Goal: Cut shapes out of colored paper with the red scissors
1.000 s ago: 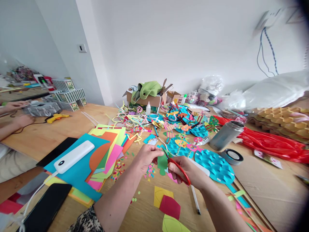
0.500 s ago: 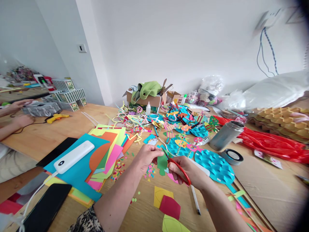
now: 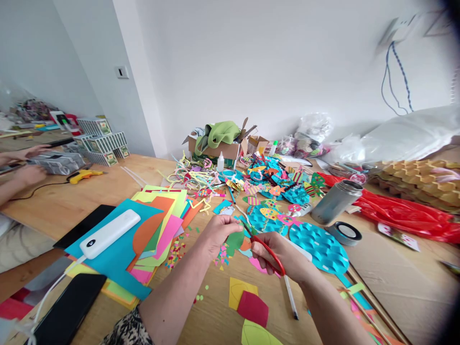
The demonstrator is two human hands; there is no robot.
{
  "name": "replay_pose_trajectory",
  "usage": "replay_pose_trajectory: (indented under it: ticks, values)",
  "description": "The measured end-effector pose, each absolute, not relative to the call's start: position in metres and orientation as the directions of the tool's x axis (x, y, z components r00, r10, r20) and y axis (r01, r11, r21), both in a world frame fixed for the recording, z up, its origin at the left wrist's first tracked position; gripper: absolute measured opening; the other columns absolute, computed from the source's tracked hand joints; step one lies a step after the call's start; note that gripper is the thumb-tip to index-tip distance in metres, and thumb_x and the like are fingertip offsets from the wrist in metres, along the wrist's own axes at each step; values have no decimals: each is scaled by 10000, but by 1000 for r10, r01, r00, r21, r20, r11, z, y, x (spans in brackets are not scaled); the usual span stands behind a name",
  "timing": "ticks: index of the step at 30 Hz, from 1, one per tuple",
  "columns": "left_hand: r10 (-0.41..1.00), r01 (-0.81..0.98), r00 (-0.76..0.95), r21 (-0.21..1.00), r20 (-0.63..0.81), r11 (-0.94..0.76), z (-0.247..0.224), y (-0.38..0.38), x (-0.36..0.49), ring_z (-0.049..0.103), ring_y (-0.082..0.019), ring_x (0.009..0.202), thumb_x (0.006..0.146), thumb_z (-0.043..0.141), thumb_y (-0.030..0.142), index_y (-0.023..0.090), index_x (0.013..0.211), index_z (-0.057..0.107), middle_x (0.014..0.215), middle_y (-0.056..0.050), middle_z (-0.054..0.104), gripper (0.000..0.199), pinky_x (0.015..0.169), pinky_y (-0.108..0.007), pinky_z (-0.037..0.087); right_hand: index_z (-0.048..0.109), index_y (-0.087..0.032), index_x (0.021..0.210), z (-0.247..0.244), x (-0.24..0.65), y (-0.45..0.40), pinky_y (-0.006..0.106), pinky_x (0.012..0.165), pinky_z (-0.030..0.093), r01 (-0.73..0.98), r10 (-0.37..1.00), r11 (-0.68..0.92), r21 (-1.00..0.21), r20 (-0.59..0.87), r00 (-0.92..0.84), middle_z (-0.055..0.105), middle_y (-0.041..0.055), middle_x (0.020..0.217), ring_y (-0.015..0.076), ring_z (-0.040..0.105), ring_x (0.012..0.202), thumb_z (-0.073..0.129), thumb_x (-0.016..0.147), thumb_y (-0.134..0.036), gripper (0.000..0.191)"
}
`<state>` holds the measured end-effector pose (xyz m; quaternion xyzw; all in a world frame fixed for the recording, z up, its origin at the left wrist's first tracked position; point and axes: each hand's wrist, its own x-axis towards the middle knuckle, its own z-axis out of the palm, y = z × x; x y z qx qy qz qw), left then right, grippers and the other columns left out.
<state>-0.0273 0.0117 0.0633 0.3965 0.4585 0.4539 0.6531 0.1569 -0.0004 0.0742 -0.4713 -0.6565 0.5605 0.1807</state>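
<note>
Between the fingertips of my left hand [image 3: 220,233] is a piece of green paper [image 3: 235,241], its rounded part hanging below them. My right hand [image 3: 270,251] grips red-handled scissors [image 3: 273,256], whose blades point up and left at the paper's right edge. Tiny paper confetti [image 3: 223,254] lies scattered below my left hand. Nearer to me on the table are a yellow paper piece [image 3: 239,287], a dark red one [image 3: 253,307] and a yellow-green one [image 3: 258,334] with a drawn outline. A pen [image 3: 291,299] lies below my right hand.
Stacked coloured paper [image 3: 108,215] with a white power bank [image 3: 111,233] lies left. Blue scalloped paper discs [image 3: 319,247], paper fish, a metal flask [image 3: 336,201] and its lid [image 3: 345,234] are right. Another person's hands [image 3: 30,172] are far left, near a yellow glue gun [image 3: 84,176].
The green paper has turned and shifted slightly left in my left hand, uncovering an orange piece beneath. The scissors have barely moved. The other person's hands moved a little.
</note>
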Motion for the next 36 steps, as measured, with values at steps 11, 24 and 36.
replay_pose_trajectory:
  ticks: [11, 24, 36]
  values:
    - [929, -283, 247, 896, -276, 342, 62, 11, -27, 636, -163, 590, 568, 768, 265, 165, 762, 600, 646, -43, 702, 276, 599, -270, 455, 517, -180, 626, 73, 155, 0, 171, 336, 288, 408, 828, -98, -908, -302, -473, 525, -31, 456, 69, 450, 353, 651, 660, -769, 605]
    - [936, -290, 206, 896, -284, 336, 63, 13, -30, 558, -97, 560, 553, 821, 323, 126, 709, 682, 638, -25, 646, 287, 587, -235, 437, 521, -181, 641, 78, 153, -2, 173, 342, 307, 400, 827, -87, -912, -290, -482, 539, -24, 485, 75, 463, 373, 627, 675, -779, 608]
    - [910, -123, 270, 926, -313, 356, 72, 13, -41, 555, -117, 536, 520, 814, 329, 128, 667, 677, 597, -33, 654, 284, 600, -264, 426, 557, -153, 709, 80, 166, -1, 179, 408, 365, 424, 747, 9, -906, -276, -605, 579, 13, 570, 95, 528, 458, 586, 700, -815, 663]
